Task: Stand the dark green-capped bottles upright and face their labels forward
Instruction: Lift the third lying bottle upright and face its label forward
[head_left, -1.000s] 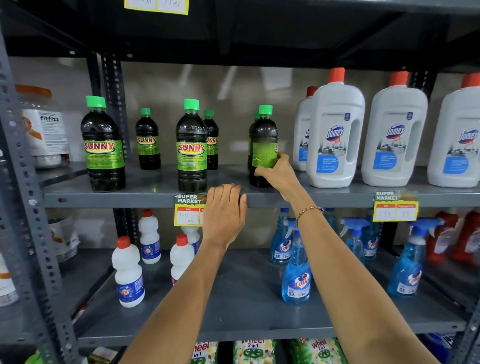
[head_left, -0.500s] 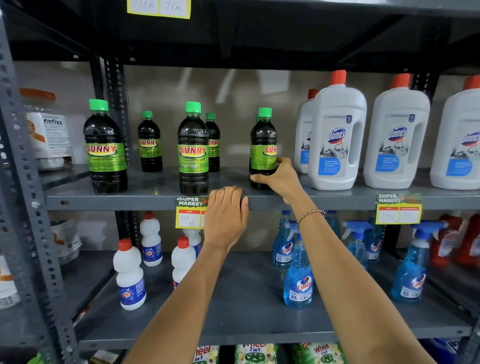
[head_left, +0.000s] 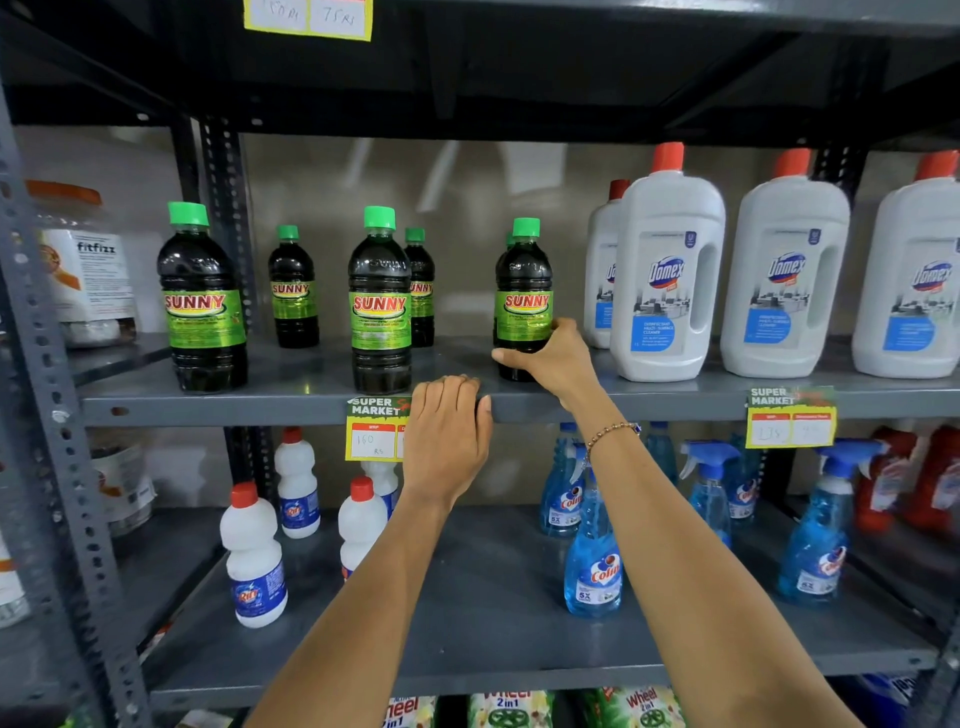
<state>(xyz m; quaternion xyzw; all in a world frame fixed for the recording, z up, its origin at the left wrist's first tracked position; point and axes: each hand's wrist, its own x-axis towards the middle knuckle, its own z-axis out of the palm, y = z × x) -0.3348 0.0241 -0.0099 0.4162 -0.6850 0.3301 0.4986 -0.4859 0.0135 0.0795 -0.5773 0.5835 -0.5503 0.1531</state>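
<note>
A person's right hand (head_left: 558, 358) is gripping the base of a green-capped bottle (head_left: 523, 299) standing upright on the shelf (head_left: 291, 400), its label facing forward, while the left hand (head_left: 447, 436) is resting flat and empty on the shelf edge just beside it. Four bottles further left (head_left: 202, 299) are already standing label-forward; one behind the held bottle is mostly hidden, so the job looks nearly finished.

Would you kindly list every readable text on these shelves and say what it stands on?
"SUNNY": green-capped bottle in the right hand
"Domex": white jug
"fitfizz": jar
"SUPER MARKET", "160 Rs": price tag
"Colin", "5X": blue spray bottle
"Wheel 2in1": packs
"75 Rs": top tag
Fine print: blurred.
</note>
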